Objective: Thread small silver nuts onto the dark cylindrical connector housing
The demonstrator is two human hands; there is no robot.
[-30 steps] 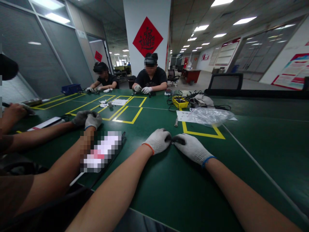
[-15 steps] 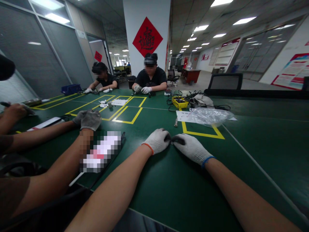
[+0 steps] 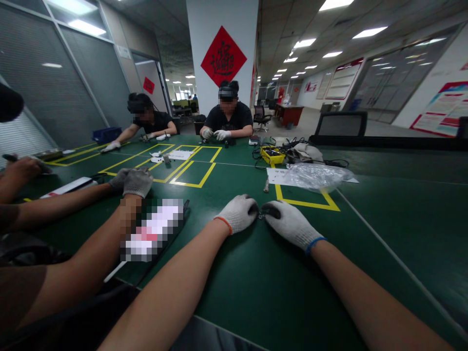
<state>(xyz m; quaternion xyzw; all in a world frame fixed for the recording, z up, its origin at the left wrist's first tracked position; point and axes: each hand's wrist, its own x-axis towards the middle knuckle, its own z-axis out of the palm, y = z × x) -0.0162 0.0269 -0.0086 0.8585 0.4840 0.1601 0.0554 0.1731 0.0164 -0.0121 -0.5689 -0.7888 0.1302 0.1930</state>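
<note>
My left hand [image 3: 239, 213], in a white knit glove with an orange cuff edge, is closed with its fingertips at a small metal part [image 3: 261, 216]. From the other side my right hand [image 3: 290, 222], gloved in white with a blue cuff edge and dark fingertips, pinches at the same part. Its kind is too small to make out, and the fingers partly hide it. Both hands rest low over the green table [image 3: 256, 292]. Beyond them lies a short metal cylinder-like piece [image 3: 266, 184].
Clear plastic wrap [image 3: 318, 175] lies over white paper at right, behind it a yellow bin [image 3: 272, 155] among black cables. A co-worker's grey-gloved hands [image 3: 135, 181] are to my left, near a blurred white box [image 3: 155, 229]. Two people sit across the table.
My hands stay nearly in place; the right fingers have shifted slightly, and a little more of the metal part shows. A far person's hand has reached out leftward across the table.
</note>
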